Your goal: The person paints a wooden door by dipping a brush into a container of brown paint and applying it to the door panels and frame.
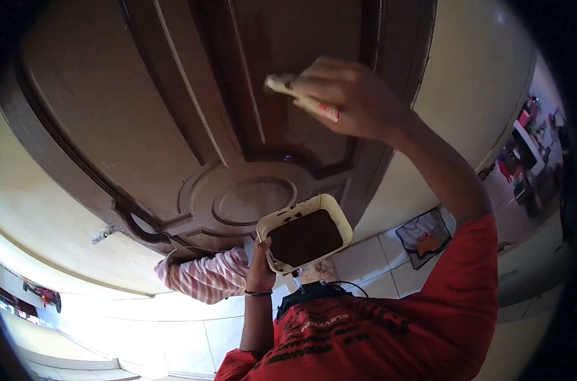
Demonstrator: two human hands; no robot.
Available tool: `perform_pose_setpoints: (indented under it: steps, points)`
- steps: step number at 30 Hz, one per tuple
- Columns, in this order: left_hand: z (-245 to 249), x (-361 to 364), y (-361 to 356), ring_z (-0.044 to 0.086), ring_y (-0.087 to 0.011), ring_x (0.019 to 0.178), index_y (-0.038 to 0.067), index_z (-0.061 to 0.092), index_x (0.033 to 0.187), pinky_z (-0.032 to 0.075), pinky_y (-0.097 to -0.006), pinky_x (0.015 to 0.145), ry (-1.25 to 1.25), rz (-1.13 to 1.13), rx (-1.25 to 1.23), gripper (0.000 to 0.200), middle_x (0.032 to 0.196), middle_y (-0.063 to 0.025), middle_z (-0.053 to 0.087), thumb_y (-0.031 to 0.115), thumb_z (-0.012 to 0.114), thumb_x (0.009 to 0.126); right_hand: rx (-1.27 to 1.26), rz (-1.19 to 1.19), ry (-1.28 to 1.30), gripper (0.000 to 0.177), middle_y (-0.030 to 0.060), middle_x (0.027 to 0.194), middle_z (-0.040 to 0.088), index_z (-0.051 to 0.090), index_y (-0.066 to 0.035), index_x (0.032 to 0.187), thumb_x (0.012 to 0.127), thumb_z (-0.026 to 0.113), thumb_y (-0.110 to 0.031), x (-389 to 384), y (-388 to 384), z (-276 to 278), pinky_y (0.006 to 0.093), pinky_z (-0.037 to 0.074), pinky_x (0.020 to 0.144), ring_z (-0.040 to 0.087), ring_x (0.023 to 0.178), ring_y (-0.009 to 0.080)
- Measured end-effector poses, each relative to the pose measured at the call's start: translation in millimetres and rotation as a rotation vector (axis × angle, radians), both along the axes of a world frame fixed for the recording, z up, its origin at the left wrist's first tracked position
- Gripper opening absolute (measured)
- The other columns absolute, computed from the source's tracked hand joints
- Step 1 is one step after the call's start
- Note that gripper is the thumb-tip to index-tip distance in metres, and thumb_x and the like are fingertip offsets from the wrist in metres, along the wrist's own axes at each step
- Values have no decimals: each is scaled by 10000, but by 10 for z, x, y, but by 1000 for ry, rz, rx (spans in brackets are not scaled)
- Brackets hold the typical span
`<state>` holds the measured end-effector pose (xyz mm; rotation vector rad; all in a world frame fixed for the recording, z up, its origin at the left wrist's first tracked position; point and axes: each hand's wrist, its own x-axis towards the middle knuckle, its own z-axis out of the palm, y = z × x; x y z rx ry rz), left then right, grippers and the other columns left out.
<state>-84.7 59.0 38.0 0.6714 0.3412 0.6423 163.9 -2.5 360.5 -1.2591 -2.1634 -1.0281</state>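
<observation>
My right hand (339,95) is closed around a paintbrush (304,101) with a pale handle and a red mark on it. The brush is raised in front of the upper panel of a brown wooden door (301,38), its head pointing left. Lower down, my left hand (261,267) grips the near left side of a cream rectangular tub (346,232). Dark brown paint (304,238) fills much of the tub, and smears of it mark the inner wall.
A pink striped cloth (206,276) hangs by the door handle (133,222). On the tiled floor (371,279) stands a dark-framed basket (422,238) with an orange item inside. Cluttered belongings (530,152) lie farther off at the right.
</observation>
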Motion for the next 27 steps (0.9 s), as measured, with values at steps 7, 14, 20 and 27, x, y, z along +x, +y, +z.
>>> perform_pose_setpoints:
  steps: [7, 14, 20, 27]
  points:
    - [-75, 53, 7, 587, -242, 1167, 3, 459, 1359, 472, -369, 993, -33, -22, -36, 497, 1311, -124, 579, 309, 514, 972, 438, -4, -175, 292, 80, 983, 668, 670, -20, 1031, 757, 765, -59, 6, -2, 367, 340, 581, 744, 660, 874, 240]
    - [-72, 88, 10, 592, -240, 1160, 4, 460, 1359, 477, -368, 984, -24, -36, -27, 504, 1304, -126, 584, 322, 509, 970, 101, -93, -218, 285, 75, 1006, 652, 669, -8, 1034, 775, 747, -98, -51, -93, -218, 340, 585, 718, 642, 906, 224]
    - [-83, 83, 19, 596, -236, 1153, 0, 460, 1358, 477, -369, 986, -24, -13, -70, 495, 1303, -127, 584, 302, 508, 969, -99, 22, -29, 282, 96, 942, 655, 671, -23, 1048, 788, 748, -98, -55, -98, -111, 347, 583, 696, 649, 857, 241]
    - [-183, 36, -43, 563, -241, 1210, 7, 441, 1387, 449, -377, 1038, -21, 40, -79, 493, 1335, -131, 564, 295, 489, 989, 254, 27, 114, 301, 109, 928, 690, 677, -29, 1083, 797, 755, -82, 14, -226, -30, 347, 572, 711, 686, 832, 261]
